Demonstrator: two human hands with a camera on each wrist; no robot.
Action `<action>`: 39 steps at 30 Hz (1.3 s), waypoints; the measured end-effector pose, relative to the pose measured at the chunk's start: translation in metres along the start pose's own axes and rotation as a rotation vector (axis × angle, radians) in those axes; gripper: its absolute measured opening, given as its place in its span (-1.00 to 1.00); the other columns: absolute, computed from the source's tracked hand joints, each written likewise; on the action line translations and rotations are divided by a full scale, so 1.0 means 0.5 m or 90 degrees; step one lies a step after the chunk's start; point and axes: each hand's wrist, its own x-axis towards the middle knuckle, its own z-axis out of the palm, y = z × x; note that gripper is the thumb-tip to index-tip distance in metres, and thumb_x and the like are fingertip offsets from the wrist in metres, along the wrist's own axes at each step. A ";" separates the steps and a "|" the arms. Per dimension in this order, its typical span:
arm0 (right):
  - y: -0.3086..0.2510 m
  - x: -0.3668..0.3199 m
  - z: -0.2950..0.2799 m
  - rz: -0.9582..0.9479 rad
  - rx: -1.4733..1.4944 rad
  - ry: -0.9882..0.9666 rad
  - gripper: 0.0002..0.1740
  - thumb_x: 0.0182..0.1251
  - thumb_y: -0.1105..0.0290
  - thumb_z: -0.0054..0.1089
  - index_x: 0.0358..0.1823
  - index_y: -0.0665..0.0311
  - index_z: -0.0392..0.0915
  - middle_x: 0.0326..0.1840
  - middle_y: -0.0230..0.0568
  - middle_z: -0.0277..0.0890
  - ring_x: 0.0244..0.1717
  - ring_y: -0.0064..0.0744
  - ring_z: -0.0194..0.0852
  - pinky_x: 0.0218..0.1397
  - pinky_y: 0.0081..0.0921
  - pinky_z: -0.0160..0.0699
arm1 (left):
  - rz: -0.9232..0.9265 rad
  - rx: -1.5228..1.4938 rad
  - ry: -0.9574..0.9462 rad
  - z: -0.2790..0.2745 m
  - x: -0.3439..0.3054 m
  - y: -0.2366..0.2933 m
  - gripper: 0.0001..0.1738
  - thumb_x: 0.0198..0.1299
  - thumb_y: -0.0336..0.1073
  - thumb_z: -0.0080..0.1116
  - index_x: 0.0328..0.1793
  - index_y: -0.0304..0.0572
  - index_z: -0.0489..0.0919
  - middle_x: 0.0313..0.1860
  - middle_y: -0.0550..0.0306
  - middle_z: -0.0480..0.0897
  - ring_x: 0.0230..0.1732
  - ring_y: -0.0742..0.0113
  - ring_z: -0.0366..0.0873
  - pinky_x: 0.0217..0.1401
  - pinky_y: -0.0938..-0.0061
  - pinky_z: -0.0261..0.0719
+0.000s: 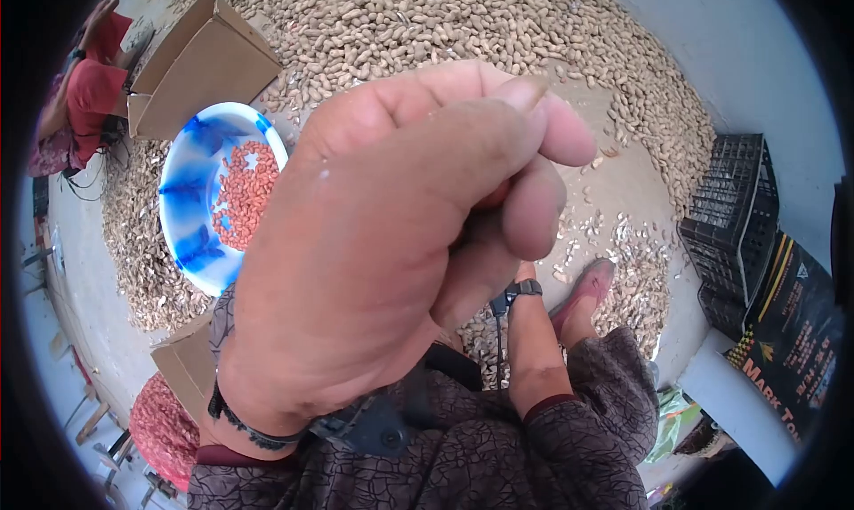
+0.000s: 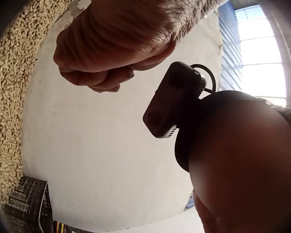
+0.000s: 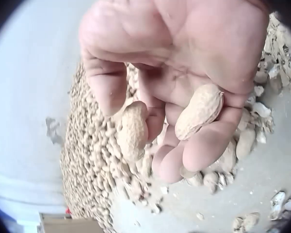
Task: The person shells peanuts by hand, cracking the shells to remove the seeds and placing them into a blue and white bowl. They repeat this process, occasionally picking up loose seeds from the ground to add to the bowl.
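Note:
My left hand [image 1: 382, 216] is raised close before the head camera, its fingers curled and the thumb laid over them. A reddish peanut kernel [image 1: 494, 195] shows in the gap inside the curl; most of it is hidden. In the left wrist view the same hand [image 2: 116, 43] hangs fingers down beside the head camera [image 2: 174, 99]. Low over the floor, my right hand [image 3: 179, 63] pinches an unshelled peanut [image 3: 133, 131] at thumb and forefinger. A second unshelled peanut [image 3: 200, 111] lies in its curled fingers. In the head view the left hand hides most of the right.
A blue-and-white basin [image 1: 189, 199] with reddish kernels stands at left, near a cardboard box [image 1: 205, 65]. Unshelled peanuts [image 1: 400, 21] are heaped ahead. Black crates [image 1: 729, 208] stand at right. A red sack [image 1: 165, 425] is at lower left; another person [image 1: 93, 92] sits at upper left.

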 end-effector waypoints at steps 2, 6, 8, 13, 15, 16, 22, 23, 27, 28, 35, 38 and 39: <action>-0.029 -0.026 -0.010 -0.036 0.122 0.005 -0.67 0.12 0.13 0.02 -0.47 0.29 0.47 -0.49 -0.10 0.52 -0.53 -0.36 0.51 -0.63 -0.58 0.42 | -0.004 0.001 0.011 0.001 -0.001 -0.001 -0.69 0.27 -0.32 -0.25 -0.21 -0.49 0.44 -0.67 0.18 0.36 -0.86 0.66 -0.01 -0.85 0.80 -0.03; -0.040 -0.003 -0.055 -0.094 0.038 0.169 -0.83 0.13 0.34 0.10 -0.49 0.30 0.46 -0.54 -0.19 0.51 -0.59 -0.50 0.47 -0.61 -0.64 0.42 | 0.004 0.002 -0.022 -0.010 0.001 -0.008 -0.69 0.27 -0.32 -0.25 -0.23 -0.49 0.44 -0.67 0.19 0.37 -0.85 0.67 0.00 -0.85 0.80 -0.02; -0.039 0.005 -0.056 -0.090 -0.003 0.197 -0.95 0.10 0.48 0.10 -0.46 0.30 0.48 -0.57 -0.24 0.50 -0.61 -0.56 0.45 -0.61 -0.66 0.39 | 0.005 0.004 -0.023 -0.009 0.002 -0.009 -0.69 0.26 -0.32 -0.25 -0.23 -0.48 0.44 -0.67 0.20 0.37 -0.85 0.68 0.00 -0.84 0.81 -0.02; -0.020 0.060 -0.057 -0.328 -0.429 0.501 -0.84 -0.03 0.44 0.15 -0.39 0.34 0.49 -0.56 -0.17 0.52 -0.56 -0.36 0.50 -0.48 -0.46 0.46 | -0.044 0.008 0.048 0.029 0.003 0.013 -0.69 0.26 -0.31 -0.25 -0.25 -0.46 0.44 -0.69 0.20 0.38 -0.85 0.68 0.01 -0.84 0.82 -0.01; -0.036 0.058 -0.041 -0.310 -0.651 0.523 -0.82 -0.06 0.40 0.16 -0.39 0.31 0.50 -0.54 -0.11 0.52 -0.53 -0.25 0.50 -0.42 -0.40 0.46 | -0.018 0.038 0.035 0.054 -0.002 0.016 -0.69 0.26 -0.30 -0.24 -0.25 -0.46 0.44 -0.69 0.20 0.38 -0.85 0.68 0.01 -0.84 0.82 0.00; -0.046 0.053 -0.029 -0.286 -0.877 0.537 -0.79 -0.10 0.37 0.17 -0.39 0.29 0.50 -0.53 -0.04 0.52 -0.49 -0.14 0.50 -0.37 -0.33 0.46 | 0.008 0.065 0.020 0.060 -0.003 0.015 -0.69 0.26 -0.30 -0.24 -0.25 -0.46 0.44 -0.69 0.20 0.39 -0.86 0.68 0.01 -0.84 0.83 0.00; -0.056 0.058 -0.035 -0.276 -0.792 0.493 -0.81 -0.09 0.37 0.18 -0.41 0.28 0.51 -0.55 -0.06 0.52 -0.55 -0.17 0.48 -0.44 -0.34 0.44 | -0.008 0.108 -0.002 0.007 0.008 0.001 -0.69 0.25 -0.30 -0.23 -0.24 -0.46 0.44 -0.70 0.23 0.37 -0.86 0.68 0.02 -0.83 0.82 0.00; -0.063 0.051 -0.039 -0.281 -0.792 0.495 -0.81 -0.09 0.37 0.18 -0.41 0.28 0.51 -0.55 -0.06 0.52 -0.55 -0.17 0.48 -0.44 -0.34 0.44 | -0.005 0.107 -0.005 0.004 0.009 0.004 -0.69 0.25 -0.30 -0.23 -0.24 -0.46 0.44 -0.70 0.23 0.37 -0.86 0.68 0.02 -0.83 0.82 0.00; -0.134 -0.031 0.006 -0.192 -0.202 0.279 -0.89 0.03 0.47 0.14 -0.40 0.35 0.49 -0.57 -0.26 0.50 -0.71 -0.61 0.32 -0.69 -0.67 0.26 | -0.033 0.091 -0.063 -0.011 0.021 0.006 -0.71 0.25 -0.28 -0.18 -0.25 -0.42 0.45 -0.69 0.25 0.37 -0.84 0.70 0.05 -0.81 0.81 0.01; -0.162 -0.054 0.026 -0.141 -0.203 0.252 -0.92 0.07 0.51 0.11 -0.40 0.36 0.48 -0.58 -0.32 0.49 -0.74 -0.74 0.25 -0.74 -0.78 0.18 | -0.021 0.066 -0.079 -0.016 0.024 0.001 -0.71 0.25 -0.27 -0.16 -0.25 -0.40 0.46 -0.68 0.25 0.39 -0.83 0.70 0.07 -0.81 0.81 0.00; -0.335 -0.211 0.169 -0.313 -0.120 0.021 -0.82 0.01 0.52 0.20 -0.31 0.37 0.48 -0.56 -0.40 0.44 -0.70 -0.78 0.23 -0.70 -0.85 0.13 | -0.042 0.152 -0.113 -0.040 0.056 -0.029 -0.70 0.26 -0.24 -0.15 -0.29 -0.35 0.49 -0.58 0.24 0.49 -0.77 0.70 0.16 -0.77 0.81 0.00; -0.397 -0.311 0.251 -0.372 -0.185 -0.025 -0.81 -0.03 0.53 0.23 -0.32 0.36 0.51 -0.58 -0.47 0.42 -0.66 -0.82 0.21 -0.65 -0.86 0.11 | -0.031 0.230 -0.097 -0.042 0.072 -0.057 -0.68 0.27 -0.19 -0.15 -0.31 -0.30 0.51 -0.58 0.25 0.50 -0.70 0.68 0.24 -0.74 0.81 0.06; -0.411 -0.340 0.271 -0.378 -0.273 -0.029 -0.81 -0.04 0.52 0.25 -0.33 0.35 0.52 -0.59 -0.48 0.42 -0.65 -0.82 0.21 -0.65 -0.86 0.10 | -0.035 0.292 -0.108 -0.039 0.073 -0.066 -0.67 0.27 -0.17 -0.15 -0.31 -0.27 0.52 -0.57 0.25 0.51 -0.67 0.67 0.27 -0.72 0.80 0.08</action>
